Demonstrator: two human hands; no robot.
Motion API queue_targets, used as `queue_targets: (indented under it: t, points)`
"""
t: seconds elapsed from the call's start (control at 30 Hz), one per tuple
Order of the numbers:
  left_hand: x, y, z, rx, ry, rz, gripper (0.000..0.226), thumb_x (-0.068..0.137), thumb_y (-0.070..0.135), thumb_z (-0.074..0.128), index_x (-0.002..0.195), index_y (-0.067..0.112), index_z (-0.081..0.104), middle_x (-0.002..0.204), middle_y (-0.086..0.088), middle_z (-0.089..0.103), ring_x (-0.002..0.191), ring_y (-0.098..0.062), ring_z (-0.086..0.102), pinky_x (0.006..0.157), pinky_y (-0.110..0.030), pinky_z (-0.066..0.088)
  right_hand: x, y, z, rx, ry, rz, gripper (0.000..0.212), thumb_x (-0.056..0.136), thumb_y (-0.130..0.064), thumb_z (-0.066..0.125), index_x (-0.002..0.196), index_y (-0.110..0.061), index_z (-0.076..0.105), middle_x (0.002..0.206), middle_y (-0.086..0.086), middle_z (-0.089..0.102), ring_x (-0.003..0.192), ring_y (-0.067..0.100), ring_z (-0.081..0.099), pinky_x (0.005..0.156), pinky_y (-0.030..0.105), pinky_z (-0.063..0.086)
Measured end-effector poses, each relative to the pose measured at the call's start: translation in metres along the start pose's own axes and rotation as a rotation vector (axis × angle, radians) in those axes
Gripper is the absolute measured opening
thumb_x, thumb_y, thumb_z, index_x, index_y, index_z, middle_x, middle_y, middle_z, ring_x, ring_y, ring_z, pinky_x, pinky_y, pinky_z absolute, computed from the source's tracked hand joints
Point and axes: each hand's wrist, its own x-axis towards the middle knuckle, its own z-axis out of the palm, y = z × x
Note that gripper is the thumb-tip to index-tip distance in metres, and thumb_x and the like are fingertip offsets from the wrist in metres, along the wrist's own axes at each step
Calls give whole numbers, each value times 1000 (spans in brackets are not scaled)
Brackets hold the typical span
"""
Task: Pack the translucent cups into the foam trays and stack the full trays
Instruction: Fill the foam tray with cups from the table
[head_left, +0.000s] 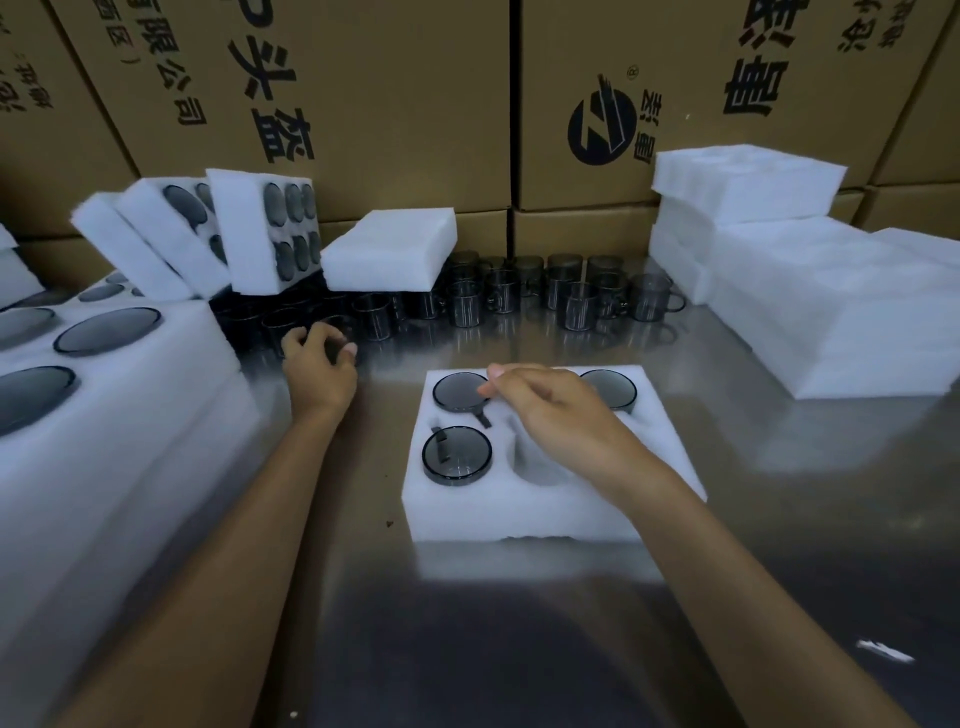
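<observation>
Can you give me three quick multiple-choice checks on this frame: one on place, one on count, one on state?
1. Where is the stack of empty foam trays?
A. Far right of the table
B. Under the left hand
C. On the floor

2. How many cups are visibly seated in the foam tray in front of the person?
A. One
B. Three
C. Six

3. What is the left hand doing?
A. Lying flat on the tray
B. Curling round a loose cup
C. Lifting a tray

Answers: 1 A, the empty foam trays are piled at the right. 2 B, three dark rims show in the foam tray; the right hand covers part. 3 B, the left hand closes on a loose cup.
</observation>
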Motion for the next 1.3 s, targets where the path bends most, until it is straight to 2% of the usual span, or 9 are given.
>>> queue_targets:
  t: [0.2, 0.3, 0.4, 0.53, 0.77, 0.9, 0.97, 1.2, 1.3]
  points:
    - [-37, 12, -20, -152, 11, 43, 9, 85, 13, 74, 85, 9, 66, 113, -15, 60, 92, 2, 51, 78, -6, 37, -6, -8, 0, -12, -6, 0, 37, 100, -51, 48, 99, -29, 76, 117, -25, 65, 126, 10, 51, 116, 39, 31]
    - [-66, 33, -35, -272, 49, 116, 16, 78, 15, 82, 79, 17, 66, 112, -6, 55, 90, 17, 49, 85, -5, 42, -11, -13, -3, 24, 3, -13, 28, 101, -38, 52, 114, -23, 72, 121, -7, 69, 119, 11, 58, 100, 20, 43]
    - [-91, 70, -52, -360, 63, 212, 34, 73, 24, 87, 93, 30, 60, 105, 9, 49, 90, 10, 52, 81, -9, 45, -22, -22, -11, 130, -19, -72, 31, 102, -19, 53, 133, -22, 59, 126, -7, 65, 122, 8, 57, 83, 0, 41]
    - [-126, 121, -66, -394, -89, 351, 57, 74, 36, 86, 123, 30, 58, 111, 18, 47, 100, 9, 55, 82, -8, 46, -37, -36, -21, 152, -70, -186, 37, 101, -18, 56, 137, -25, 55, 127, -16, 63, 116, -11, 56, 86, 1, 43]
    - [-162, 146, -66, -301, -294, 322, 68, 73, 33, 86, 132, 19, 56, 110, 13, 47, 92, 5, 57, 79, -13, 52, -59, -40, -45, 31, 8, -55, 28, 99, -40, 54, 121, -31, 68, 99, -13, 71, 86, -21, 58, 71, 10, 47]
    - [-175, 142, -59, -229, -402, 279, 62, 69, 30, 89, 123, 28, 59, 105, 11, 58, 86, -5, 61, 76, -20, 53, -64, -33, -54, -135, -95, 117, 36, 102, -43, 37, 116, -26, 66, 121, 1, 64, 110, 5, 59, 69, 10, 40]
    - [-180, 138, -55, -206, -394, 270, 57, 65, 34, 91, 110, 35, 56, 103, 13, 60, 85, -2, 57, 71, -11, 44, -66, -28, -52, -140, -108, 170, 35, 100, -47, 37, 110, -34, 67, 117, -12, 64, 97, -5, 56, 68, 13, 34]
    - [-178, 129, -48, -69, -353, 329, 56, 61, 47, 89, 101, 22, 60, 96, 13, 60, 101, -11, 52, 91, -37, 45, -57, -10, -38, -288, 56, -20, 42, 101, -29, 44, 62, -29, 58, 81, -16, 48, 108, 11, 43, 105, 41, 32]
    - [-177, 127, -48, 39, -329, 441, 55, 66, 57, 81, 107, 28, 60, 104, 18, 59, 110, -9, 48, 87, -27, 30, -58, -2, -37, -425, 113, -65, 33, 100, -27, 42, 82, -39, 66, 98, -26, 54, 128, 6, 40, 110, 41, 21]
